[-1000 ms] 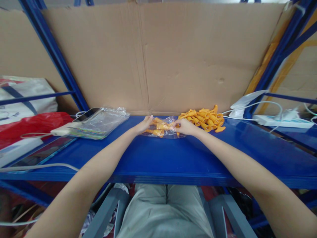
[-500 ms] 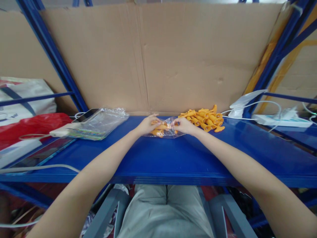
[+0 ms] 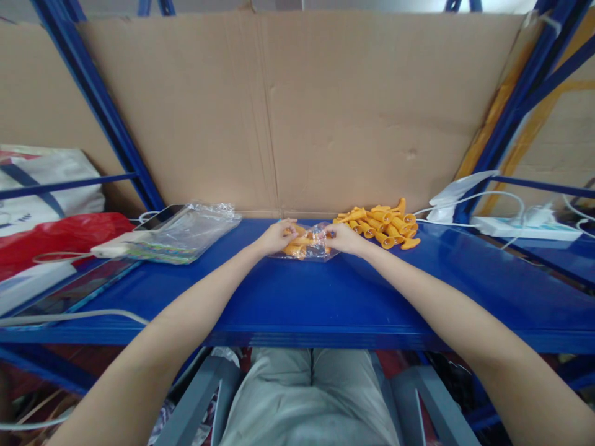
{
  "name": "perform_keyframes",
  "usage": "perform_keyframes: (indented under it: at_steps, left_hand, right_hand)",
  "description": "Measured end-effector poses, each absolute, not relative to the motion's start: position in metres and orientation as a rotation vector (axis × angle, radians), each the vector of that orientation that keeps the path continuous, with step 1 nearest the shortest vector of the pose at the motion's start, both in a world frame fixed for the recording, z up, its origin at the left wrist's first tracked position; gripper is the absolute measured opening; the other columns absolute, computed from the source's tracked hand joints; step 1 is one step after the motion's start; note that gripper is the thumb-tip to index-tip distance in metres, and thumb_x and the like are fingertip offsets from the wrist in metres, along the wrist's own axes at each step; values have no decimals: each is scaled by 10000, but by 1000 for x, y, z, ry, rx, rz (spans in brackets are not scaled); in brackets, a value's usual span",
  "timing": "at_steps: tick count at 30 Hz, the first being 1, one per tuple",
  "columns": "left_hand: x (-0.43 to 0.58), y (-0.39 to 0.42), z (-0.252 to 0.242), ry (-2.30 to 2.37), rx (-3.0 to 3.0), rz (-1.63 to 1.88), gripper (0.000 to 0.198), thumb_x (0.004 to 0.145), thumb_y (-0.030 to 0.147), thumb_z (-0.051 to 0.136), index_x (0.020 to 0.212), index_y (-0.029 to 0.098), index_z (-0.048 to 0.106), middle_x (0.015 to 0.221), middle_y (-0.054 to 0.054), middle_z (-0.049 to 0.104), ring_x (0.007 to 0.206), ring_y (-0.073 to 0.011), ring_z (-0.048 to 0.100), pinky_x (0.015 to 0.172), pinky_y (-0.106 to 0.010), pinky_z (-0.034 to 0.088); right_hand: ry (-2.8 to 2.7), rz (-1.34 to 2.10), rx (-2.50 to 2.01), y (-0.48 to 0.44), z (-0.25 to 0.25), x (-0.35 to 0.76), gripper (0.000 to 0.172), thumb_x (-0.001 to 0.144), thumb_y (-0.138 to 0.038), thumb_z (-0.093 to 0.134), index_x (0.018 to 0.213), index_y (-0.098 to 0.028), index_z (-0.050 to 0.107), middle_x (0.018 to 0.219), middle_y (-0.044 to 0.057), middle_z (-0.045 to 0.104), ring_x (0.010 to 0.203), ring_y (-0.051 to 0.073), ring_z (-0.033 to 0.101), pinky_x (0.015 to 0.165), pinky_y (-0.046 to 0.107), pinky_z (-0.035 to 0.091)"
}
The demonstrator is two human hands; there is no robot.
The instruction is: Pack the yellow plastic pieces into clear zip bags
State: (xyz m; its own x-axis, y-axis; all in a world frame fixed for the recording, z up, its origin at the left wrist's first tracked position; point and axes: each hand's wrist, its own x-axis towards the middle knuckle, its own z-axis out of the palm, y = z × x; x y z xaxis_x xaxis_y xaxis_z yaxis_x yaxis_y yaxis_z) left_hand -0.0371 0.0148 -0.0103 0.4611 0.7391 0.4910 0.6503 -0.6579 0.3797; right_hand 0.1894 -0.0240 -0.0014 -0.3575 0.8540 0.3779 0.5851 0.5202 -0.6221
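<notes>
A small clear plastic bag [image 3: 310,243] with several orange plastic pieces inside lies at the back middle of the blue shelf [image 3: 325,291]. My left hand [image 3: 276,235] pinches its left end and my right hand [image 3: 341,238] pinches its right end, fingers closed on the film. The bag is bunched between them. Just right of my right hand lies a loose pile of orange pieces [image 3: 383,222] on the shelf.
A stack of clear bags [image 3: 186,232] with a phone [image 3: 160,215] and a white power bank [image 3: 114,248] sits at left. A red bag [image 3: 56,235] is further left. A white power strip [image 3: 525,228] with cables lies at right. Cardboard [image 3: 297,105] backs the shelf.
My hands have come closer together, gathering the bag so it looks narrower and more bunched than a second ago. The loose pile has not moved.
</notes>
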Motion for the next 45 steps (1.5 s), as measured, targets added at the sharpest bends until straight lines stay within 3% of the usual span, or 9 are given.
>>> perform_keyframes:
  at_steps: [12,16,19,23,29,32,37,41,45]
  left_hand:
    - [-31,9,1,1304,2220,1331,74,812,245,520,784,192,564,1125,-87,685,1103,-222,609,1022,-396,427]
    - [-33,13,-5,1483,1928,1208,110,853,281,499,875,184,545,986,-85,690,1019,-236,634,946,-403,477]
    - [-32,13,-10,1464,1743,1134,150,883,319,494,913,176,526,1007,-103,681,1020,-240,643,898,-388,506]
    - [-28,8,-9,1377,1656,1068,204,948,363,406,988,187,502,1065,-106,687,979,-212,672,838,-355,540]
    - [-25,6,-9,1387,1814,997,268,963,376,363,996,180,543,1034,-99,713,971,-214,683,814,-332,555]
    - [-27,11,-12,1539,1966,1091,185,892,261,456,992,182,590,1085,-78,705,1057,-214,653,920,-327,511]
    - [-38,18,-13,1628,2191,1102,257,808,139,455,960,218,648,1104,-26,708,1114,-199,621,989,-291,465]
    - [-45,21,-12,1719,2211,998,231,812,180,492,971,200,659,1099,-47,713,1072,-212,638,962,-297,479]
    - [-48,22,-10,1791,2186,960,234,826,211,517,1010,186,658,1126,-68,710,1049,-219,650,924,-291,492]
  right_hand:
    - [-2110,547,-835,-7,-23,187,202,818,-138,620,990,-193,710,1216,89,662,1157,201,597,991,397,476]
    - [-2107,549,-881,-10,-27,185,205,795,-136,656,985,-190,711,1118,81,692,1087,206,627,985,415,486]
    - [-1988,704,-1041,-18,-23,178,240,808,-105,624,1034,-147,695,1060,98,700,847,182,678,835,396,563]
    - [-1764,906,-1208,-32,-16,166,286,816,-33,559,1059,-123,678,1005,96,707,593,121,626,655,349,589]
    - [-1695,1028,-1060,-36,-15,161,259,739,-3,638,944,-155,682,1032,59,720,896,146,675,856,312,556]
    - [-1705,1090,-1014,-34,-19,162,228,750,-13,628,926,-147,682,1039,69,724,943,144,675,915,328,522]
    - [-1789,957,-922,-29,-19,164,179,744,-35,610,830,-158,706,1023,56,736,997,154,667,966,338,483]
    - [-1768,795,-1005,-20,-15,171,199,745,-49,535,747,-157,702,880,43,742,850,148,682,861,324,528]
    - [-1692,581,-1189,-6,-7,195,287,769,-69,434,811,-147,707,809,48,726,724,155,671,731,310,548]
